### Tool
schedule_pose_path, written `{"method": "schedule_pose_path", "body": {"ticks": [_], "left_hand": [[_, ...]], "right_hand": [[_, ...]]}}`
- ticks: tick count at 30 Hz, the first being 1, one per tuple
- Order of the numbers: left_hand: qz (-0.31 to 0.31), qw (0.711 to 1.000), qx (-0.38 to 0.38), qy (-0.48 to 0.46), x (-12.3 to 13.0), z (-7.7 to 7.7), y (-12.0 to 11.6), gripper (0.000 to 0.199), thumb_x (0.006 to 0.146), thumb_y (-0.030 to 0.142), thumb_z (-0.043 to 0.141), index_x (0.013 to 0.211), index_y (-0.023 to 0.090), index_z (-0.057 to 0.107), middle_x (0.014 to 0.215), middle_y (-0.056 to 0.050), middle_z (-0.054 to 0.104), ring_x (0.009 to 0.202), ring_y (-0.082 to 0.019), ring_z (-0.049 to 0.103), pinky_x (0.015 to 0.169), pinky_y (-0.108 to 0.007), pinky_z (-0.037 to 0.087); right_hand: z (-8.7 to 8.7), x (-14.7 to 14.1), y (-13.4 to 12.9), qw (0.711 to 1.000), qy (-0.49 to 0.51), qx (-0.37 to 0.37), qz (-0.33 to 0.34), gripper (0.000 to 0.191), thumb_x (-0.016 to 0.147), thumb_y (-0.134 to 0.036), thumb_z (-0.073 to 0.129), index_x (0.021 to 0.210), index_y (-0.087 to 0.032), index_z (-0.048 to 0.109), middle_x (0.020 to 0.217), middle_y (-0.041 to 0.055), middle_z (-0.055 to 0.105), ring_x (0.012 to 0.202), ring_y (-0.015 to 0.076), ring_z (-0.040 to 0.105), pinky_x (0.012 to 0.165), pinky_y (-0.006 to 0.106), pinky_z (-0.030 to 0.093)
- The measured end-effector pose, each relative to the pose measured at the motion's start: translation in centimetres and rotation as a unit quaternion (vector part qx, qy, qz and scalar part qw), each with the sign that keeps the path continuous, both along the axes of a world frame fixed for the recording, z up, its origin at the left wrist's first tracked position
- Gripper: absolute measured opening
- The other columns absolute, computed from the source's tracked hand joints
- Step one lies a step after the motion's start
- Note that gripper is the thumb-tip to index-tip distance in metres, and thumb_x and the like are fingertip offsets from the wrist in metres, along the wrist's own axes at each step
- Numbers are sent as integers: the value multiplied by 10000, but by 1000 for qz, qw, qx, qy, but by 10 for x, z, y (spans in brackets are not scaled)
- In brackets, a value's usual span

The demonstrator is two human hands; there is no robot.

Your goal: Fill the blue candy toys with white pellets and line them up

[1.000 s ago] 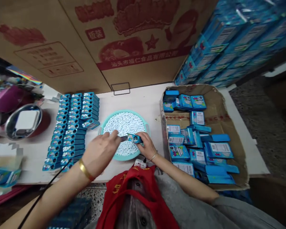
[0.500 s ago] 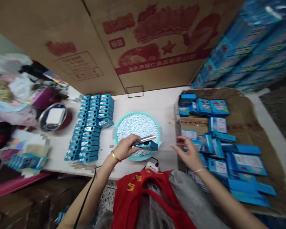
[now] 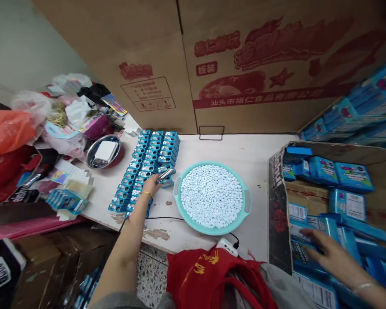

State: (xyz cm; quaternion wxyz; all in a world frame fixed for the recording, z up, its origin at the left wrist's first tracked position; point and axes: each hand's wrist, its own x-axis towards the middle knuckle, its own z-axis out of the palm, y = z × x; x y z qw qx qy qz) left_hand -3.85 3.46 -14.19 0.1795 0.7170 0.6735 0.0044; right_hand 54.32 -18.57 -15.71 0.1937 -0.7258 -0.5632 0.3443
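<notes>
Brown cardboard forms a tall carton (image 3: 244,120) behind the white counter (image 3: 251,150); a round turquoise plastic basin (image 3: 214,231) of pale blue pellets (image 3: 212,197) stands between the hands. The left hand (image 3: 150,185), fingers closed around a slim silver metal tool (image 3: 164,174), is at rows of small blue cardboard boxes (image 3: 149,162). The right hand (image 3: 331,254), fingers loosely spread, is over blue cardboard packets (image 3: 347,206) inside an open-topped box (image 3: 278,231); contact is unclear.

White table (image 3: 244,151), basin (image 3: 214,231), boxes (image 3: 152,157), carton (image 3: 279,214)
</notes>
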Motion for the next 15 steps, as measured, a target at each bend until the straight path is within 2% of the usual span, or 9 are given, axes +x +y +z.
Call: {"method": "schedule_pose_path", "body": {"ticks": [3, 5, 7, 9, 11, 13, 15], "left_hand": [[6, 1000, 8, -7, 2, -18, 17, 349, 778, 207, 618, 1121, 175, 559, 1083, -90, 591, 1008, -234, 579, 880, -318, 454], [23, 999, 22, -6, 0, -23, 28, 386, 800, 197, 594, 1180, 181, 522, 1179, -112, 545, 1064, -246, 564, 908, -336, 450], [44, 998, 36, -3, -2, -22, 35, 449, 808, 195, 587, 1240, 170, 469, 1288, -148, 463, 1138, -268, 530, 939, -358, 442], [56, 997, 54, -8, -2, -17, 36, 544, 792, 223, 622, 1287, 144, 410, 1358, -180, 387, 1222, -290, 467, 982, -376, 423], [56, 994, 91, -28, 4, -10, 28, 595, 783, 285, 649, 1291, 119, 387, 1346, -196, 397, 1255, -298, 431, 1012, -392, 404], [40, 988, 130, -67, 17, -2, 15, 488, 841, 332, 577, 1252, 121, 418, 1257, -177, 486, 1204, -276, 473, 1008, -398, 406], [-10, 986, 124, -112, 37, 5, -3, 335, 908, 324, 454, 1194, 150, 472, 1156, -133, 565, 1110, -238, 538, 975, -382, 428]], "right_hand": [[-37, 18, -25, 990, -75, -92, 72, 447, 405, -441, 732, 834, -354, 643, 1039, 191, 668, 1016, 447, 612, 891, 603, 485], [-53, 20, -33, 983, -120, -91, 104, 476, 381, -437, 745, 845, -386, 655, 1077, 175, 660, 1043, 459, 596, 861, 618, 489], [-59, 17, -33, 975, -155, -84, 133, 502, 398, -447, 745, 891, -409, 657, 1093, 152, 654, 1050, 461, 592, 819, 627, 492], [-54, 11, -27, 961, -196, -103, 163, 552, 407, -461, 749, 948, -401, 659, 1116, 153, 641, 1055, 466, 586, 800, 621, 490], [-41, 4, -18, 945, -227, -135, 194, 602, 451, -504, 730, 1027, -345, 658, 1114, 174, 632, 1052, 452, 590, 838, 592, 482], [-25, -1, -7, 932, -239, -167, 214, 616, 571, -574, 647, 1095, -251, 646, 1088, 187, 633, 1044, 411, 601, 898, 545, 464], [-12, -6, 3, 923, -250, -200, 214, 630, 658, -622, 556, 1093, -175, 642, 1094, 189, 631, 1070, 393, 589, 924, 525, 442]]}}
